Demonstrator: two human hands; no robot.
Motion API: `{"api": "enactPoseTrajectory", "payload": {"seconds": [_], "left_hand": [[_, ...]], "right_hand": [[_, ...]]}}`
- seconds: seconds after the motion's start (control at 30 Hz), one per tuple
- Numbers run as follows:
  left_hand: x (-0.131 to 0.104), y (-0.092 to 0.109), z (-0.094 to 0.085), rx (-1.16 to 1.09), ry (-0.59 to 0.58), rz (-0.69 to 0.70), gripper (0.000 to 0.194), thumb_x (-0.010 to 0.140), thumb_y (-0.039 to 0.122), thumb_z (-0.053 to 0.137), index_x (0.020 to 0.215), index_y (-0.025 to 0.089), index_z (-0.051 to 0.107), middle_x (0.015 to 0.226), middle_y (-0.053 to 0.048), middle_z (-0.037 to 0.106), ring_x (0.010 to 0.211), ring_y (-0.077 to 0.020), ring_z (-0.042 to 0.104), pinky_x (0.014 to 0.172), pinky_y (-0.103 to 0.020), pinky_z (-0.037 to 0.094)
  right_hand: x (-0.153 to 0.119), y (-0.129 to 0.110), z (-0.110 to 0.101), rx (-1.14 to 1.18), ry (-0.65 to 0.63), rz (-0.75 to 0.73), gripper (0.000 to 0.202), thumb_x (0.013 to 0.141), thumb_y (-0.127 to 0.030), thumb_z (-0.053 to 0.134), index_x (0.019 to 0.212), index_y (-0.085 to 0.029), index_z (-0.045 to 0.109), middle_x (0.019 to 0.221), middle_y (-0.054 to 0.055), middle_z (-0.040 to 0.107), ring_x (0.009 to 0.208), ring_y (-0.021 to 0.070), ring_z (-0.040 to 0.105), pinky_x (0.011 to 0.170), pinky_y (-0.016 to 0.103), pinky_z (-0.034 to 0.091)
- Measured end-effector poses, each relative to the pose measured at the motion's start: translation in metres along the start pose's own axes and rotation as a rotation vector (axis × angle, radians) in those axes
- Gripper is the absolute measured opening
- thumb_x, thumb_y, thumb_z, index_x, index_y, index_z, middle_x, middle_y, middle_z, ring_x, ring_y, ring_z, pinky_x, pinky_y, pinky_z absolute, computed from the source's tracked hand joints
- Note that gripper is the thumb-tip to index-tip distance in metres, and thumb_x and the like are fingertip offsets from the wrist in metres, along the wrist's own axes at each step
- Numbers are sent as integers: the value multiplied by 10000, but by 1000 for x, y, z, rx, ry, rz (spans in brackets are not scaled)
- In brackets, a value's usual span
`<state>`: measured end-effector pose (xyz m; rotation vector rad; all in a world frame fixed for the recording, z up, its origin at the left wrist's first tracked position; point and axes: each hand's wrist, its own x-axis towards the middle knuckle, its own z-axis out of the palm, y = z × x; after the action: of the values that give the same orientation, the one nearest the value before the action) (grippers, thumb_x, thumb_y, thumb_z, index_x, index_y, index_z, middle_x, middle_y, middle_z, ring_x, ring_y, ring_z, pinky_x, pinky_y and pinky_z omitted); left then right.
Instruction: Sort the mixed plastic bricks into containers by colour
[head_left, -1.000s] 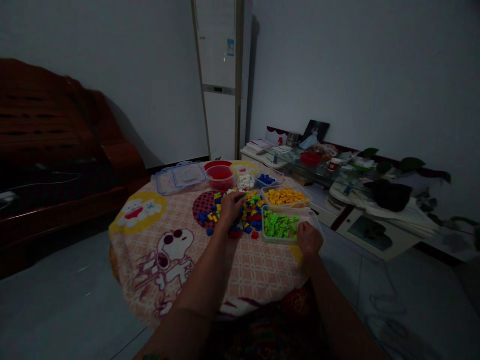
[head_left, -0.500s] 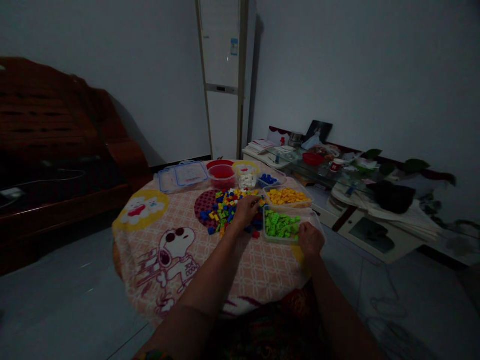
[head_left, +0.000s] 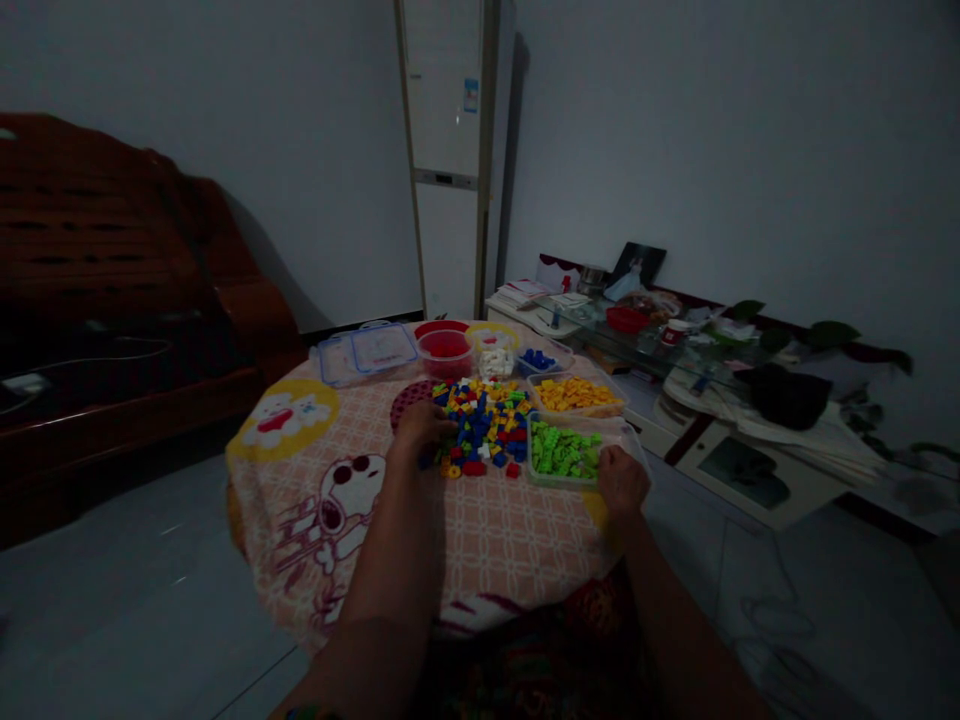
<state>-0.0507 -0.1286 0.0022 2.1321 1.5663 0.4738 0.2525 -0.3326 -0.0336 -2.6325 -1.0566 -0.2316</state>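
My left hand (head_left: pixel 426 428) hides the left edge of the mixed brick pile (head_left: pixel 480 425), grip unclear; my right hand (head_left: pixel 622 480) curls at the green bricks' tub (head_left: pixel 581 481), fingertips hidden.

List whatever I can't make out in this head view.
All in the head view:
- Whether the left hand grips a brick: its own back hides it.
- What the right hand holds, if anything: its curled fingers hide it.
- Part of the printed dog: covered by the left forearm.
- The sofa's far end: cut off by the left edge.
- The cup's print: too small.
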Motion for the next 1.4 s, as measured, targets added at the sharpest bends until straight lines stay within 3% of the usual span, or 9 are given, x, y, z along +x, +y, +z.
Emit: {"api": "enactPoseTrajectory", "payload": {"seconds": [0.13,0.33,0.63,0.97,1.13,1.4], "left_hand": [[1,5,5,88,-41,-34,103,735,302,733,717,206,766,701,-34,726,699,-188,664,596,-249,392],[-1,1,2,-2,-33,-75,138,772,261,672,813,187,781,684,-42,727,692,-190,673,629,-242,429],[2,4,7,11,-114,62,193,725,208,704,893,160,785,856,-37,772,784,-165,677,688,-209,453],[2,-6,11,-358,-153,68,254,654,180,702,901,150,749,890,-32,772,826,-189,694,728,-240,532],[6,-6,14,-326,-181,108,365,567,141,714,930,153,754,880,-25,766,851,-206,698,770,-262,538],[5,-13,9,-276,-132,159,240,704,324,645,846,160,746,768,-9,739,745,-178,665,650,-228,481]], "right_hand": [[0,1,2,15,6,0,376,1019,-287,387,955,-189,745,876,105,745,703,154,630,612,267,288],[1,1,1,13,-6,17,368,1022,-301,390,959,-199,738,884,98,751,728,161,647,608,273,275],[0,1,2,-5,8,-13,361,1024,-287,399,960,-181,738,877,102,743,699,141,617,602,266,264],[-1,1,1,33,5,1,367,1023,-291,404,960,-186,750,839,81,726,630,129,538,595,274,232],[-1,1,1,13,4,1,371,1028,-284,396,938,-194,744,841,79,726,631,130,531,594,276,217],[-1,0,0,17,-2,18,377,1030,-305,391,962,-193,745,851,91,734,637,134,554,593,280,219]]}}
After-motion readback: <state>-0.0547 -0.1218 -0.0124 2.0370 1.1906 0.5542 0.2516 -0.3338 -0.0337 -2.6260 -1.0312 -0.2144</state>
